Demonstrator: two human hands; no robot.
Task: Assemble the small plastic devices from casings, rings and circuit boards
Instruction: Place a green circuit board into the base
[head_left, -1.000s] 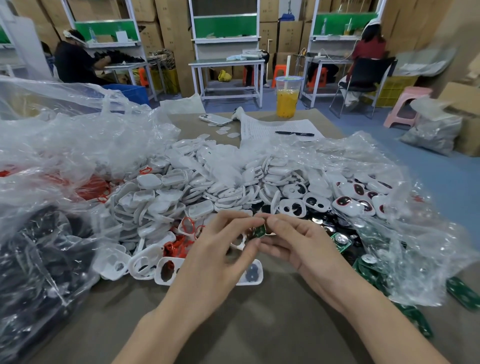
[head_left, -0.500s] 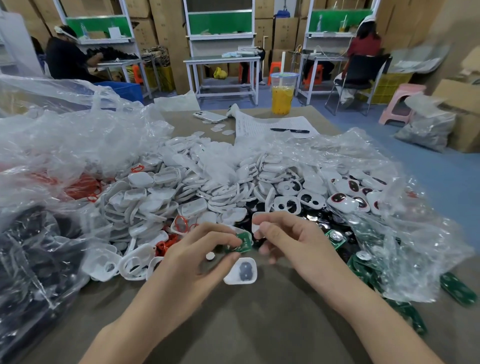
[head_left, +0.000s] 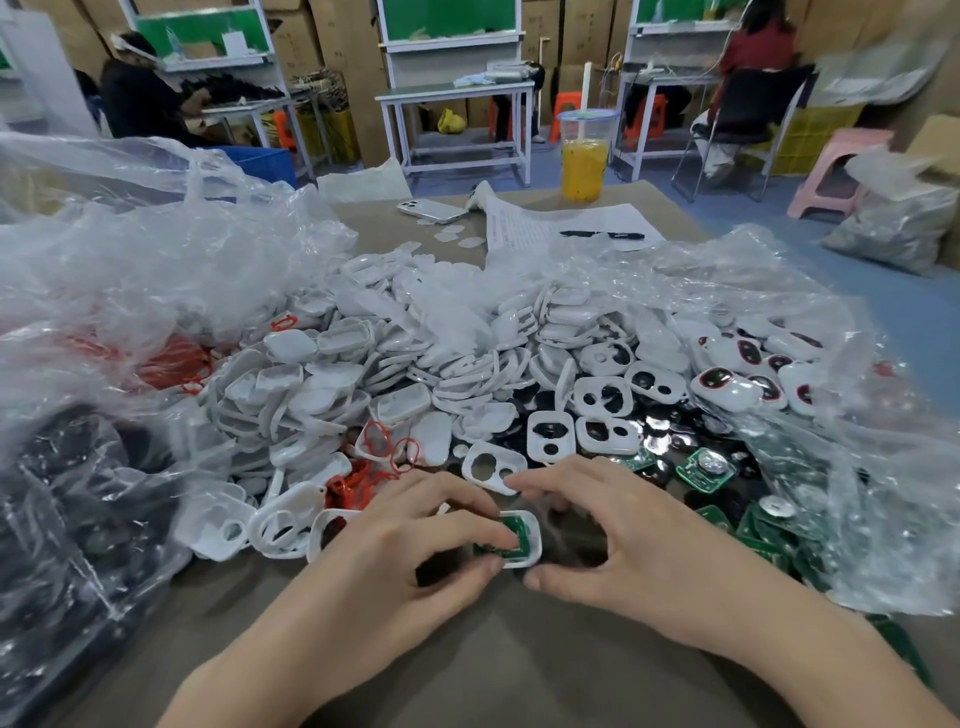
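Print covers the paper sheet near the far edge of the table, too small to read. A black pen lies on it, a white phone lies back up just beside it, and a clear cup of yellow drink stands behind.

Toward the table's near edge, the left hand pinches a green circuit board between forefinger and thumb. The board lies in a white casing (a rounded, shallow plastic tray) that rests on the brown table top. The right hand sits close beside, its thumb touching the white casing at the near corner, its fingers arched over and blurred; whether it grips cannot be told.

Behind the hands a heap of glossy casings fills the table's middle, some with two cut-out holes. Thin red rings lie tangled at its near side. More green boards with round silver discs lie toward the right edge, among crumpled clear plastic bags.
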